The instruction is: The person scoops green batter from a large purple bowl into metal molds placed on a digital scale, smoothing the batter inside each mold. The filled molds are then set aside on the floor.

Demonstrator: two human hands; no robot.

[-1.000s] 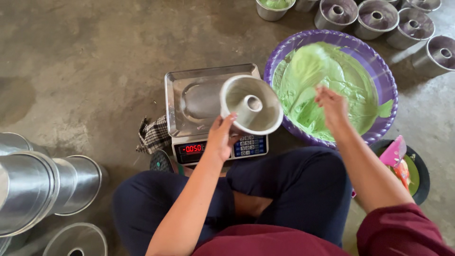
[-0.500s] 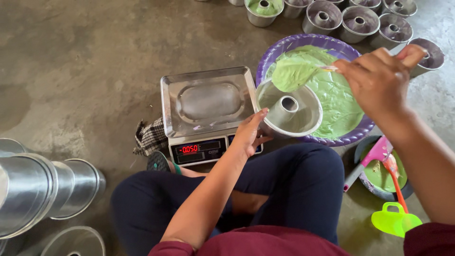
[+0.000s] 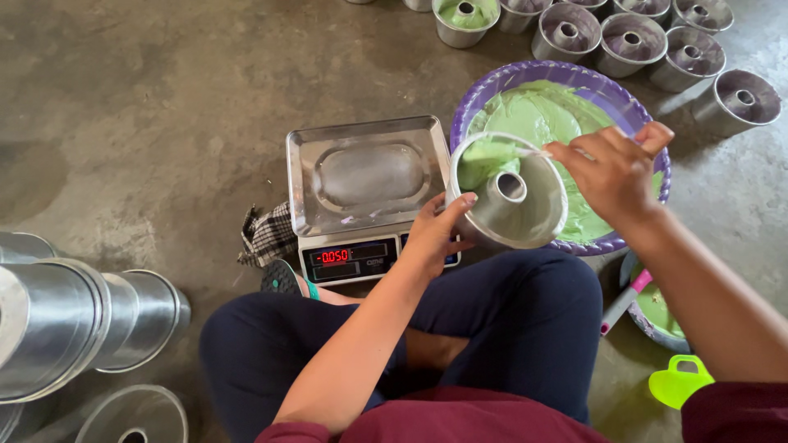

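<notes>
Far to the left of the scale, stacked metal tube pans are seen lying on their sides, cut off by the frame edge. A checked cloth is tucked against the scale's left side, partly hidden beneath it. The scale's steel tray is bare apart from small smears, and a red display is lit on its front. Just right of the scale, a metal tube pan is held tilted over the rim of the purple basin of green batter. The left hand is closed on the pan's lower left rim, thumb on top. The right hand is curled over the pan's right edge, and something pale seems pinched in its fingers; what it is cannot be made out. Some green batter already lies inside the pan. Beyond the basin, a row of tube pans is cut off at the top. Below the basin, a small bowl is half hidden by the right arm.
</notes>
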